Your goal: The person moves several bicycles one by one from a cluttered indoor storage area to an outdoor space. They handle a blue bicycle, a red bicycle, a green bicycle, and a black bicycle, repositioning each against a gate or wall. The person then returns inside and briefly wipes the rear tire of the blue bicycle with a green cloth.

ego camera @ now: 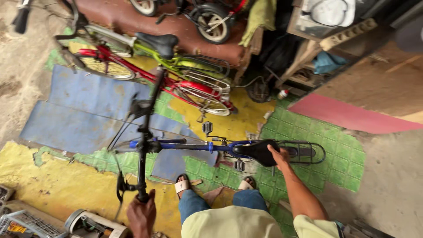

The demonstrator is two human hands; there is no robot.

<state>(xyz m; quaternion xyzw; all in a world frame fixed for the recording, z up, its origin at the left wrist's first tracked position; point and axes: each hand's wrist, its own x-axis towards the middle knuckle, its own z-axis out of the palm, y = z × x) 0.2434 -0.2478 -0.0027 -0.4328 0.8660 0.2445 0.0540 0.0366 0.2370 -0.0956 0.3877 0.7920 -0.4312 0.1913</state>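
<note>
Seen from above, my left hand point(142, 214) has its fingers clamped on the near grip of the black handlebar point(142, 158), while my right hand point(279, 156) rests on the black saddle point(257, 151), fingers curled over its rear edge. The blue steel-framed bicycle point(194, 146) stands upright on the patched green, yellow and blue floor point(79, 114), just before my sandalled feet. I judge the front wheel could swing and topple it toward the red and green bicycles point(176, 75) parked near.

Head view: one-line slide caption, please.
Left hand grips blue bicycle's handlebar; right hand rests on its black saddle.
</note>
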